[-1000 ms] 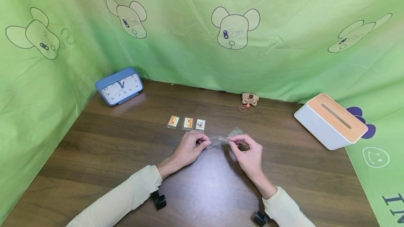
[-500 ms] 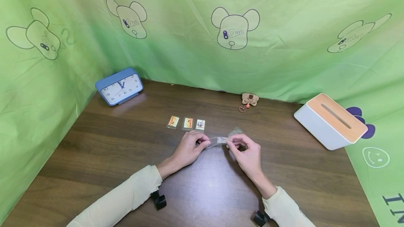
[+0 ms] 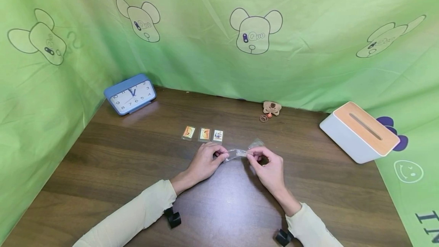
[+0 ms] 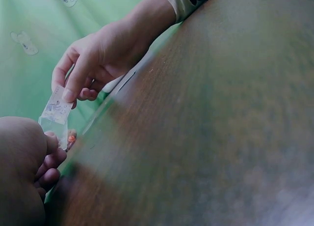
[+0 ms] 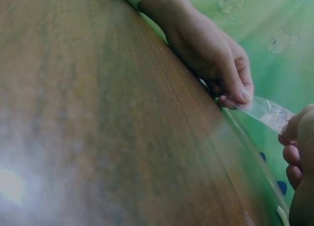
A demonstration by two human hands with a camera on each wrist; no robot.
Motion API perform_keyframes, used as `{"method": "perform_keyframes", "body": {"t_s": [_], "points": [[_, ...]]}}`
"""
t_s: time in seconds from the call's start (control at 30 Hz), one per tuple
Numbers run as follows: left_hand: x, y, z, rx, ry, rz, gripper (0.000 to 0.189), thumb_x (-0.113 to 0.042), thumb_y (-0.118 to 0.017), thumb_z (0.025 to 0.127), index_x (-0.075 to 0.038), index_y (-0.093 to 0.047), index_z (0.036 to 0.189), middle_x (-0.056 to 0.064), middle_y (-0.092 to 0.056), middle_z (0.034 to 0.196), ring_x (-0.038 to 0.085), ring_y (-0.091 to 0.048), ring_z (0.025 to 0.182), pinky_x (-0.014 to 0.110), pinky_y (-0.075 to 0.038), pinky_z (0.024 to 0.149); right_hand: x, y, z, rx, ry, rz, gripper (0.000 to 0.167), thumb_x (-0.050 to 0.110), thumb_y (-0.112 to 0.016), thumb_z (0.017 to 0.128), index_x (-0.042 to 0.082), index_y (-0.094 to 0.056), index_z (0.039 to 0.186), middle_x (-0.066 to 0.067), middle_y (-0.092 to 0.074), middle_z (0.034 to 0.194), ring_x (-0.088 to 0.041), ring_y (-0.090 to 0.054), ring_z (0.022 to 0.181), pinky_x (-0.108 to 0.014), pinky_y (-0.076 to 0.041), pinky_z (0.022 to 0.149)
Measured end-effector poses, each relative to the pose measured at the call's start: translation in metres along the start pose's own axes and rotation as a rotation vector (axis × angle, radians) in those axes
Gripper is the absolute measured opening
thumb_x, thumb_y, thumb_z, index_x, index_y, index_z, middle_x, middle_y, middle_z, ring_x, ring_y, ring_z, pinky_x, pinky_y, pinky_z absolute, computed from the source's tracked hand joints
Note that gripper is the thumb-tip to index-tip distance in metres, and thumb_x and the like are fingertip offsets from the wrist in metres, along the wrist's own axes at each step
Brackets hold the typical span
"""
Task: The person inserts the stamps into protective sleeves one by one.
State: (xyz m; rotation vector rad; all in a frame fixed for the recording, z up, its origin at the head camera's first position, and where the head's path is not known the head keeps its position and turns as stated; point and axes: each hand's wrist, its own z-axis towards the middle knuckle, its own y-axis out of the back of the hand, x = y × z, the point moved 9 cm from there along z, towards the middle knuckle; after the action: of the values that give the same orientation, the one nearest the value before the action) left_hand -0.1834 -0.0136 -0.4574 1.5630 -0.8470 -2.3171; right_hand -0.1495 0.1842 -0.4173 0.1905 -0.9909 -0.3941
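Between finger and thumb, my left hand point(image 3: 207, 159) pinches one end of a clear plastic sleeve point(image 3: 231, 155) above the table. My right hand point(image 3: 271, 167) pinches a small stamp-like card point(image 4: 58, 106) with a pale, faint print. The card lies against the sleeve's right end; whether its edge is inside cannot be told. Beyond the hands, three small picture cards in clear sleeves lie in a row: an orange one point(image 3: 188, 132) on the left, another orange one point(image 3: 204, 133) in the middle, and a whitish one point(image 3: 217, 135) on the right.
Another clear plastic piece point(image 3: 255, 143) lies just behind the right hand. At the back are a blue clock point(image 3: 130, 94) and a brown plush bear charm point(image 3: 272, 107) with rings. A white tissue box point(image 3: 358, 132) with a wooden lid stands at right. Green cloth point(image 3: 192, 68) surrounds the table.
The right fingers have turned and shifted slightly, so the card's face, barely visible a second ago, now shows beside the sleeve. My left hand has stayed in place.
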Motion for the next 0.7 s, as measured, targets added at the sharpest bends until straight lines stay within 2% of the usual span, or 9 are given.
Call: {"method": "perform_keyframes", "body": {"t_s": [0.1,0.23,0.7], "points": [[0.0,0.0,0.0,-0.001,0.0,0.001,0.005,-0.013,-0.083,0.099,-0.013,-0.082,0.094,-0.005,-0.074,0.087,0.013,-0.065,0.086,0.04,-0.05,0.091,0.01,0.001,0.002,0.001,0.025,-0.001,0.023,-0.025,-0.083,0.078,-0.005,-0.078,0.09,-0.013,-0.07,0.074,-0.008,-0.058,0.067,-0.026,-0.051,0.061],[-0.001,0.0,0.0,-0.005,-0.001,-0.001,0.005,-0.013,-0.084,0.098,-0.013,-0.082,0.093,-0.005,-0.074,0.087,0.013,-0.064,0.086,0.041,-0.05,0.092,0.012,0.001,0.001,0.001,0.04,-0.006,0.023,-0.023,-0.083,0.079,-0.003,-0.078,0.09,-0.013,-0.07,0.074,-0.008,-0.058,0.068,-0.025,-0.05,0.062],[0.001,0.0,-0.001,-0.004,-0.001,0.006,0.006,-0.013,-0.083,0.099,-0.013,-0.081,0.093,-0.005,-0.073,0.086,0.014,-0.064,0.086,0.04,-0.049,0.091,0.015,0.001,0.003,0.023,-0.009,0.011,0.023,-0.025,-0.082,0.078,-0.006,-0.077,0.089,-0.012,-0.069,0.073,-0.008,-0.057,0.067,-0.028,-0.05,0.06]]}}
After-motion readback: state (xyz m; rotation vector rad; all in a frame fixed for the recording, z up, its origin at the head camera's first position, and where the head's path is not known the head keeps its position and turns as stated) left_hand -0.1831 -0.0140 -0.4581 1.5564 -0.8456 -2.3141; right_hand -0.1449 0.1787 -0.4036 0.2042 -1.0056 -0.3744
